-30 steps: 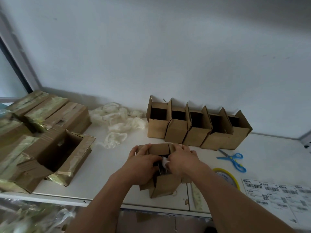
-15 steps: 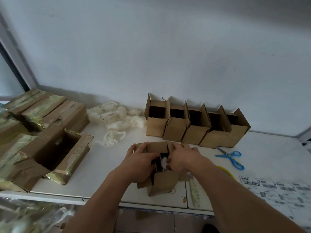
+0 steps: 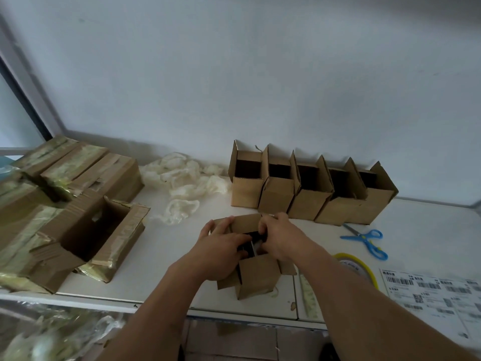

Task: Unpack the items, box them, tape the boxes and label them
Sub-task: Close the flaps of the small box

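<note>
A small brown cardboard box (image 3: 256, 276) stands open near the table's front edge, its flaps spread. A dark item (image 3: 250, 242) sits in its opening, mostly covered by my hands. My left hand (image 3: 221, 247) grips the box's left side, fingers reaching to the far flap. Over the opening's right side, my right hand (image 3: 281, 237) pinches the dark item with curled fingers. A row of several open, upright small boxes (image 3: 309, 201) lines the wall behind.
Blue scissors (image 3: 364, 239), a yellow-rimmed tape roll (image 3: 358, 267) and a sheet of barcode labels (image 3: 437, 290) lie to the right. A large open carton (image 3: 99, 238) and taped cartons (image 3: 78, 168) fill the left. Crumpled white wrapping (image 3: 182, 178) lies near the wall.
The white scrap seen between my hands has shrunk to a thin sliver as the item sank into the box. Both hands stay on the box.
</note>
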